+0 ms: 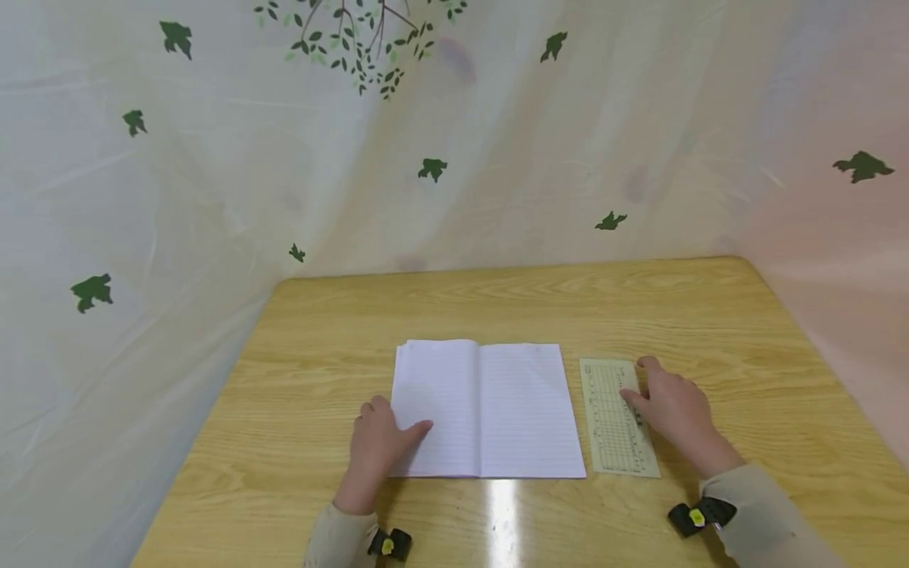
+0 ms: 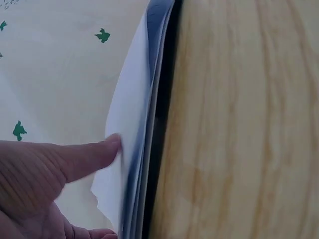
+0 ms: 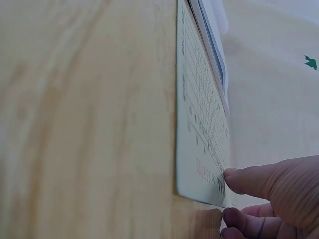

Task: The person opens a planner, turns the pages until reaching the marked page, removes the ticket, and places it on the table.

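Observation:
An open notebook (image 1: 525, 410) with lined white pages lies on the wooden table, its spine running away from me. My left hand (image 1: 379, 442) rests at its left edge, with the thumb on the left page and the other fingers beside the edge. In the left wrist view the thumb touches the top page (image 2: 130, 114), and several page edges fan apart. To the notebook's right lies a pale green printed card (image 1: 614, 422) with a grid. My right hand (image 1: 678, 406) is at its right edge, thumb on the card, fingertips on the table just beside it.
The wooden table (image 1: 298, 347) reaches back to a pale curtain (image 1: 497, 213) with green bird and leaf prints. The same cloth hangs along the left and right sides. A black wrist strap (image 1: 701, 517) sits on the right sleeve, another on the left.

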{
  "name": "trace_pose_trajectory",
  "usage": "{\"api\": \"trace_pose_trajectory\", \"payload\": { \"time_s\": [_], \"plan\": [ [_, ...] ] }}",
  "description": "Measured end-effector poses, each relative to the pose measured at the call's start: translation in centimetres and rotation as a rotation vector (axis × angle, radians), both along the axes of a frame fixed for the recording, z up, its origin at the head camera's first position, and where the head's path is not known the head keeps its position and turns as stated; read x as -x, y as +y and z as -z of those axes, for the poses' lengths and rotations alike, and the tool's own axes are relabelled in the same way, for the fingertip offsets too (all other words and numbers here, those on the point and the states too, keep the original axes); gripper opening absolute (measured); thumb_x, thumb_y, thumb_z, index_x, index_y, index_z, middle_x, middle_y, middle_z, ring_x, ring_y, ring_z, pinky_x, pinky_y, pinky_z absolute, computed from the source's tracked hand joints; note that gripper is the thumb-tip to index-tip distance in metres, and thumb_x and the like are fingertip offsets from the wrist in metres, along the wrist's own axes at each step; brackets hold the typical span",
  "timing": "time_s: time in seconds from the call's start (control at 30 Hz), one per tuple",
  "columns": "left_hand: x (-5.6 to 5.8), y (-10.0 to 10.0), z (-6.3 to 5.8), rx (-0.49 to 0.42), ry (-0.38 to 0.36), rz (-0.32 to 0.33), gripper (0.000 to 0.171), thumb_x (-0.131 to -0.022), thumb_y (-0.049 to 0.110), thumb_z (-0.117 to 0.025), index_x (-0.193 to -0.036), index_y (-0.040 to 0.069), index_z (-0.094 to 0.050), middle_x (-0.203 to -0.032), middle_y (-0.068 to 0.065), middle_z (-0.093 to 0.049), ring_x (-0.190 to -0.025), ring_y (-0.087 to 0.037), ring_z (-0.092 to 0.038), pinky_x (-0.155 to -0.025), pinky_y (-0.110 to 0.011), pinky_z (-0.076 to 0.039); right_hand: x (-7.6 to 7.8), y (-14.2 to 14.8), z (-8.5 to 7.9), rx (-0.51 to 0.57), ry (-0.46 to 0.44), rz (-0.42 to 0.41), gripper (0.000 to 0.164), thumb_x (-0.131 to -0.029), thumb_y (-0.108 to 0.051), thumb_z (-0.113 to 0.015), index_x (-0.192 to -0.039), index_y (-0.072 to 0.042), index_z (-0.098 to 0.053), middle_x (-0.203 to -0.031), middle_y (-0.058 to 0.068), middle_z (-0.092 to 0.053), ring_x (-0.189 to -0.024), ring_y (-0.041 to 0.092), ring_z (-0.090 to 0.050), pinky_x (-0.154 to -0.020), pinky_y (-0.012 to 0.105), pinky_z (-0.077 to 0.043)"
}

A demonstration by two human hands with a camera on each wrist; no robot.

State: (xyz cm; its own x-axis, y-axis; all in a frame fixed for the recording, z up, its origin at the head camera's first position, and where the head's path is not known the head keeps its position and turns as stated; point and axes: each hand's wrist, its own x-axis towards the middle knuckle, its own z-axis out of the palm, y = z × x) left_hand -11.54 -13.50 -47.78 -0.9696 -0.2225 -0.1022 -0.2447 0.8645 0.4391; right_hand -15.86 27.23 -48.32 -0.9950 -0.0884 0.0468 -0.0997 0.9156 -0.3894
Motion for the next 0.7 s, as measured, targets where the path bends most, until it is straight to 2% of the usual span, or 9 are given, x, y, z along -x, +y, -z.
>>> {"api": "trace_pose_trajectory", "payload": {
  "time_s": [0.13,0.3,0.43,0.57,0.63,0.7],
  "plan": [
    [0.2,-0.5,0.1,-0.168,0.018,-0.049,0.068,-0.086,0.045,-0.07,-0.116,-0.014,-0.053,-0.108,-0.027,-0.052,-0.094,-0.038,-0.054,-0.082,-0.051,-0.048,0.0,0.0,0.2,0.001,-0.019,0.001,0.06,-0.091,-0.025,-0.069,-0.132,0.01,-0.042,-0.059,0.003,-0.05,-0.05,0.018,-0.044,-0.044,0.031,-0.032],
    [0.5,-0.9,-0.4,-0.298,0.057,-0.069,0.063,-0.091,0.04,-0.066,-0.122,-0.013,-0.054,-0.118,-0.031,-0.051,-0.104,-0.041,-0.054,-0.09,-0.052,-0.047,0.0,0.1,0.2,0.007,-0.034,0.0,0.061,-0.092,-0.026,-0.068,-0.133,0.011,-0.042,-0.06,0.003,-0.049,-0.052,0.019,-0.044,-0.045,0.031,-0.032],
    [1.0,-1.0,-0.8,-0.49,0.096,-0.1,0.071,-0.093,0.032,-0.063,-0.137,-0.016,-0.036,-0.129,-0.036,-0.049,-0.12,-0.046,-0.049,-0.1,-0.054,-0.041,-0.1,0.0,0.2,0.012,-0.037,-0.001,0.061,-0.092,-0.025,-0.067,-0.133,0.012,-0.041,-0.061,0.003,-0.05,-0.053,0.019,-0.044,-0.046,0.031,-0.032],
    [1.4,-1.1,-1.0,-0.728,0.096,-0.161,0.076,-0.096,0.026,-0.061,-0.146,-0.013,-0.019,-0.131,-0.038,-0.048,-0.122,-0.045,-0.049,-0.103,-0.055,-0.038,-0.1,0.1,0.3,0.017,-0.029,-0.004,0.06,-0.092,-0.025,-0.068,-0.133,0.011,-0.042,-0.061,0.003,-0.049,-0.053,0.019,-0.044,-0.046,0.031,-0.032],
    [1.5,-1.2,-0.9,-0.771,0.095,-0.179,0.077,-0.096,0.025,-0.061,-0.147,-0.012,-0.017,-0.13,-0.038,-0.049,-0.12,-0.044,-0.05,-0.102,-0.054,-0.039,-0.1,0.1,0.3,0.021,-0.027,-0.005,0.06,-0.092,-0.025,-0.068,-0.133,0.011,-0.043,-0.061,0.003,-0.048,-0.053,0.019,-0.043,-0.046,0.031,-0.031],
    [1.5,-1.2,-0.9,-0.768,0.102,-0.176,0.076,-0.095,0.024,-0.062,-0.148,-0.011,-0.018,-0.127,-0.036,-0.051,-0.117,-0.042,-0.052,-0.1,-0.053,-0.041,-0.1,0.1,0.3,0.025,-0.023,-0.007,0.059,-0.092,-0.025,-0.068,-0.133,0.011,-0.043,-0.061,0.003,-0.048,-0.054,0.019,-0.043,-0.046,0.031,-0.031]
  ]
}}
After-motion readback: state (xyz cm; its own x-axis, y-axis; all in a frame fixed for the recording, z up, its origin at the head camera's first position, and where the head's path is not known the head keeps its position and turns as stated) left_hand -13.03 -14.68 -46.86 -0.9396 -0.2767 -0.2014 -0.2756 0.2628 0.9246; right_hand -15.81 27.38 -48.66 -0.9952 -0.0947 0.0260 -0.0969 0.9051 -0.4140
